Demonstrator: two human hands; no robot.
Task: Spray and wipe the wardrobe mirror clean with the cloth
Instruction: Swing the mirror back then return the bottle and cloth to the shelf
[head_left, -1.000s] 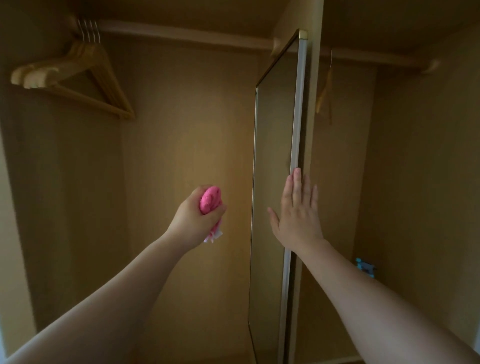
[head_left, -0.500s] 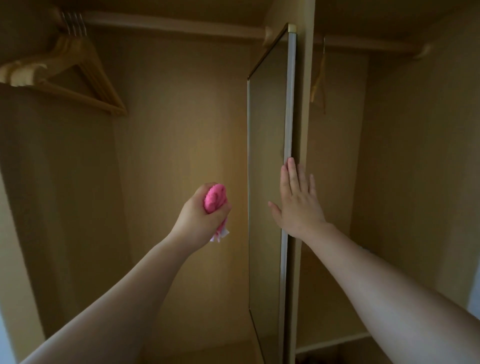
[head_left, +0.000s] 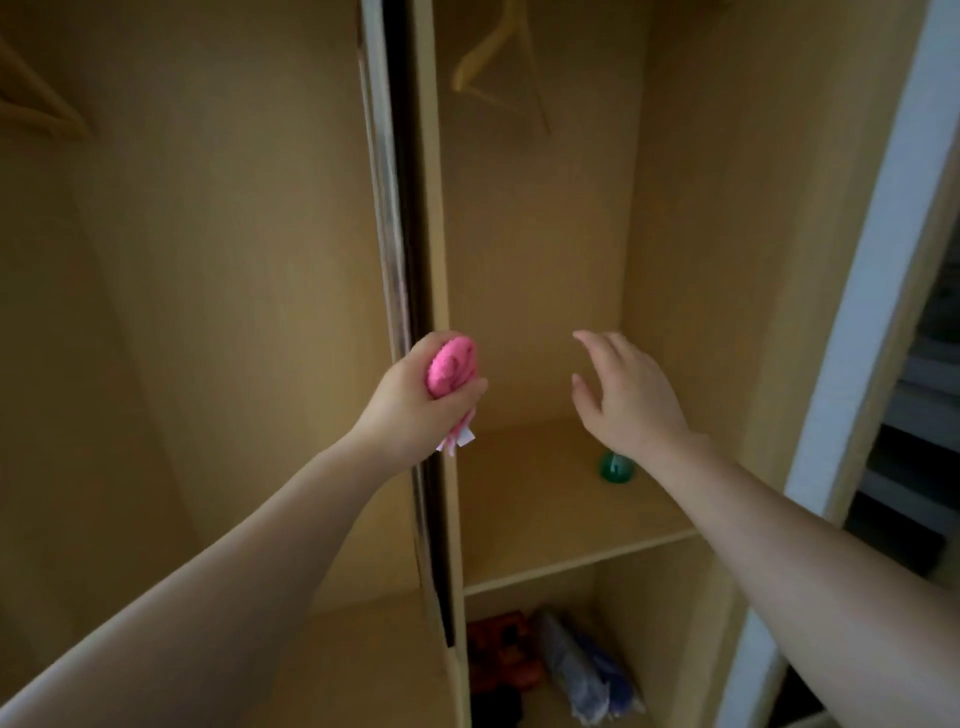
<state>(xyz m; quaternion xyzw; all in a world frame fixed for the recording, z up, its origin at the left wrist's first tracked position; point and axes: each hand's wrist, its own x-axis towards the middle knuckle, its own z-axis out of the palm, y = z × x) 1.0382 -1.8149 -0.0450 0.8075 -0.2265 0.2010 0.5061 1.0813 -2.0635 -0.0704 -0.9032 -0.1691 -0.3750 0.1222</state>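
Left hand (head_left: 410, 395) fisted tight around a balled pink cloth (head_left: 451, 366), with a white tag hanging below the fist. Held just in front of the mirror panel (head_left: 387, 218), seen nearly edge-on as a thin pale strip beside the wardrobe's middle divider (head_left: 434, 218); impossible to tell whether the cloth touched it. Right hand (head_left: 626, 392) empty, with fingers spread and slightly curled, raised in the right compartment above the shelf (head_left: 545, 519). Stood on that shelf, partly hidden behind the right wrist, a small green rounded object (head_left: 615, 467). Hung above, 1 wooden hanger (head_left: 498, 62) in the right compartment, another (head_left: 36, 104) at far left. Lay under the shelf, dark and orange items (head_left: 506, 654) and a bluish bundle (head_left: 587, 670).
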